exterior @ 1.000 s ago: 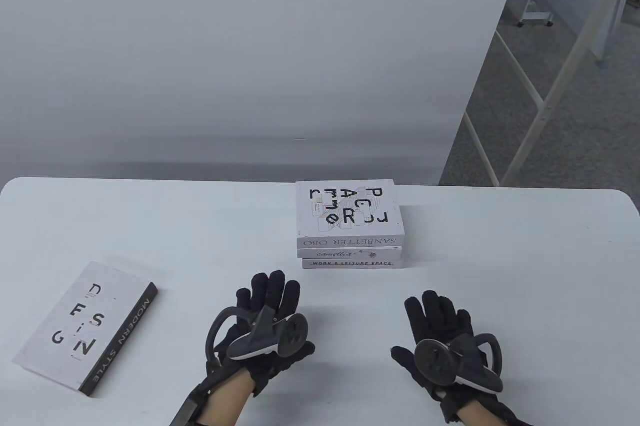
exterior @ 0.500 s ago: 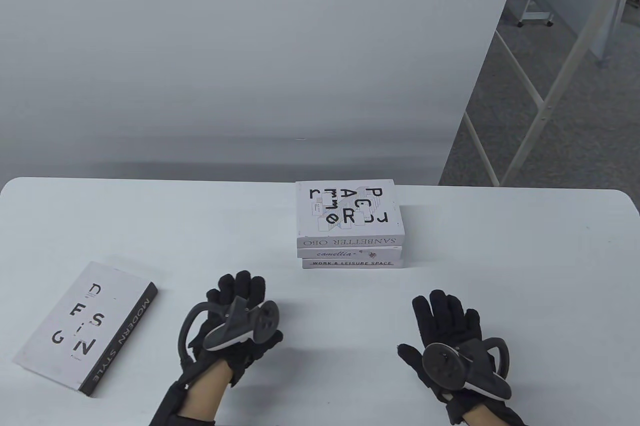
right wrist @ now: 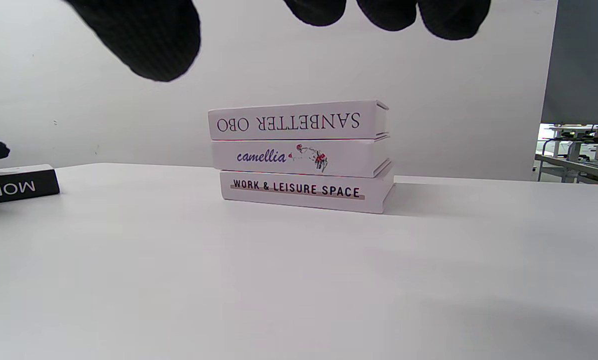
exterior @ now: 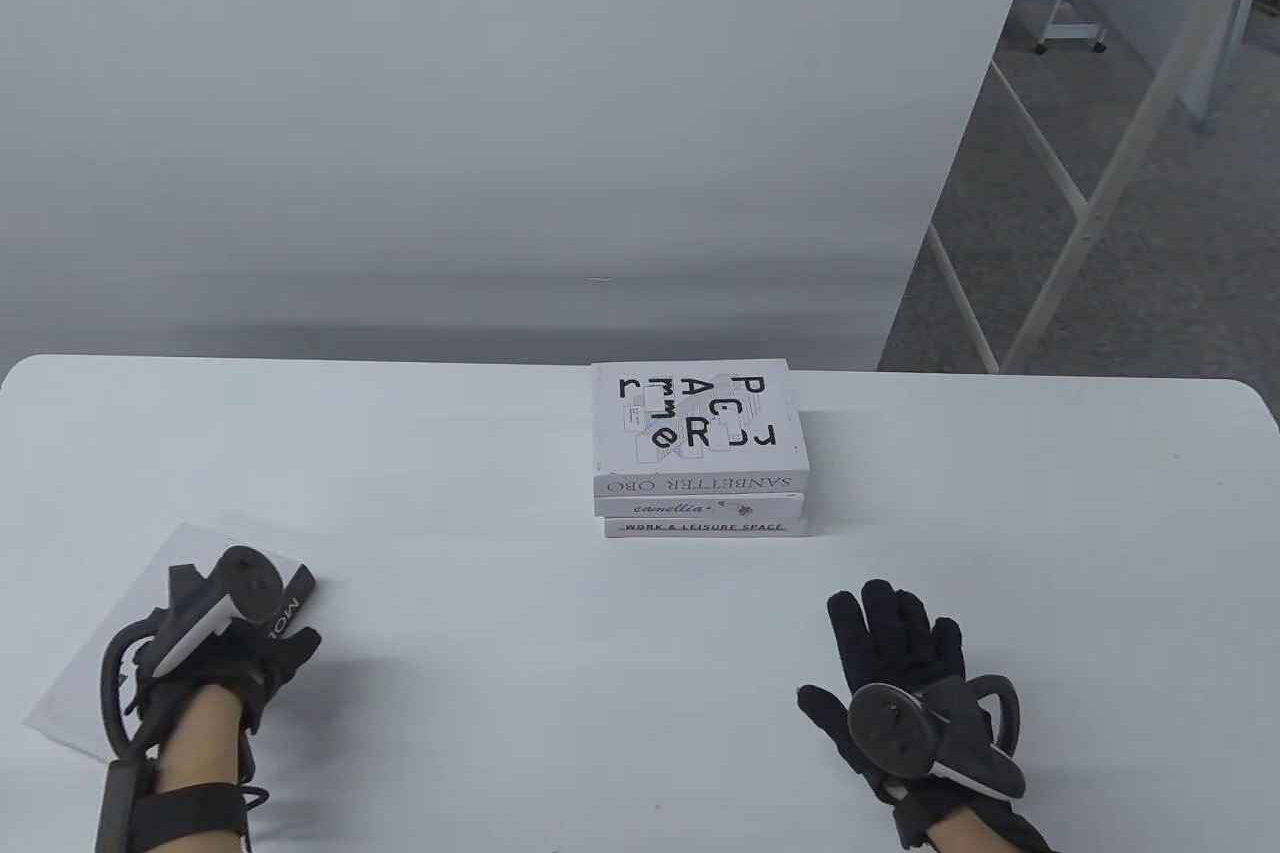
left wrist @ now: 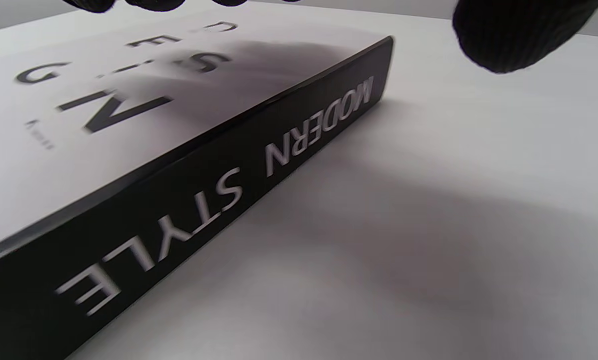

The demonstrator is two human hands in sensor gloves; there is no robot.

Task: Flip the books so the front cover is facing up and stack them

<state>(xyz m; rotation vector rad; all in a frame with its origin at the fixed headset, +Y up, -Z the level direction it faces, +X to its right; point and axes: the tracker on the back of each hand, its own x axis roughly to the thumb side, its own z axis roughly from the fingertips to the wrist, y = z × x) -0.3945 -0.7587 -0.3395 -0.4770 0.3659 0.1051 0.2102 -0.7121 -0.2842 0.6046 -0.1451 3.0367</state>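
Books are split between two places: a stack of three sits at the table's far middle, its top cover lettered and facing up, its spines reading SANBETTER OBO, camellia and WORK & LEISURE SPACE, while the fourth, the Modern Style book, lies alone at the near left with its black spine turned toward the middle of the table. Its white cover with scattered DESIGN letters faces up, so by my reading it needs no flip, only lifting and carrying to the pile. The left hand is over that book, fingers above the cover and the thumb hanging off past the spine, apart from it; whether the fingertips already press the cover I cannot tell, since the wrist view cuts them off at its top edge. The right hand rests spread and holding nothing at the near right, well apart from the stack. The step in hand looks like the pick-up of the last book. Next the thumb must close onto the spine against the fingers, then the book must go squarely on top.
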